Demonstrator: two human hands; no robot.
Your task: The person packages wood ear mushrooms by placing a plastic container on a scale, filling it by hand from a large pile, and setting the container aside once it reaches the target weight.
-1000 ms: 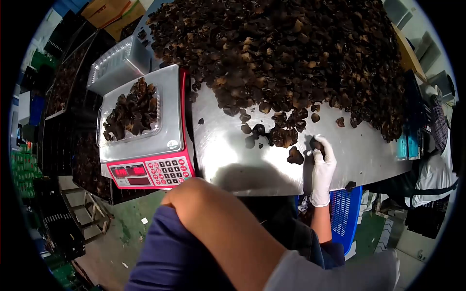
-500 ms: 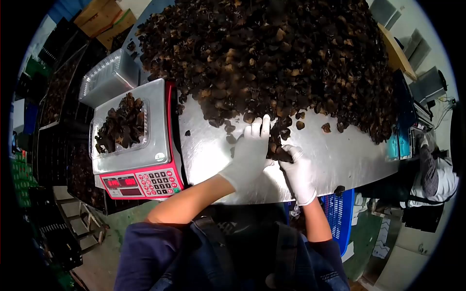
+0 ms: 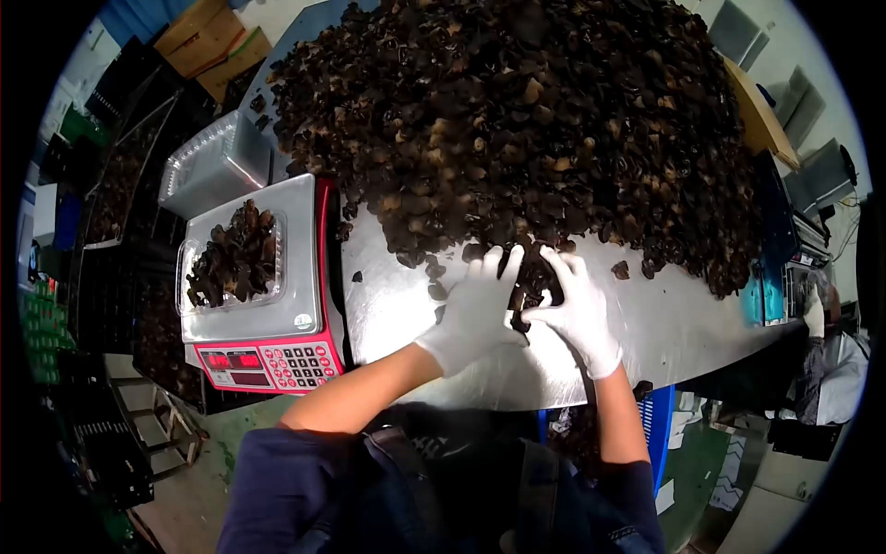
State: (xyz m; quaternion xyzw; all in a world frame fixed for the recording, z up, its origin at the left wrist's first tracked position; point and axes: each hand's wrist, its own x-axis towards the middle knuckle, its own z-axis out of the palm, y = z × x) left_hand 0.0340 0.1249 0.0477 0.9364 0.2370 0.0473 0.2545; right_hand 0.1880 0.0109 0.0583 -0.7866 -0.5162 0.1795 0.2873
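Note:
A large heap of dark brown wood ear mushrooms (image 3: 535, 138) covers the far part of the metal table (image 3: 388, 305). At its near edge, my left hand (image 3: 472, 314) and my right hand (image 3: 581, 314), both in white gloves, flank a small clump of wood ears (image 3: 533, 277). The left fingers are outstretched and point at the heap. On the right, the fingers are spread, with thumb and forefinger bordering the clump. Some of the clump is hidden between my hands. To the left, a clear plastic tray (image 3: 279, 282) holding wood ears rests on a red digital scale (image 3: 318, 354).
Stacked clear trays (image 3: 217, 162) stand behind the scale. A blue crate (image 3: 657, 429) sits below the table's near edge. Cardboard boxes (image 3: 208, 42) are at the upper left. Another person (image 3: 831, 360) is at the far right. Loose wood ear pieces (image 3: 620, 270) lie on the metal.
My right hand has moved forward and its fingers have spread from a closer grip on the wood ears. My left hand stays beside the clump. The view has shifted slightly.

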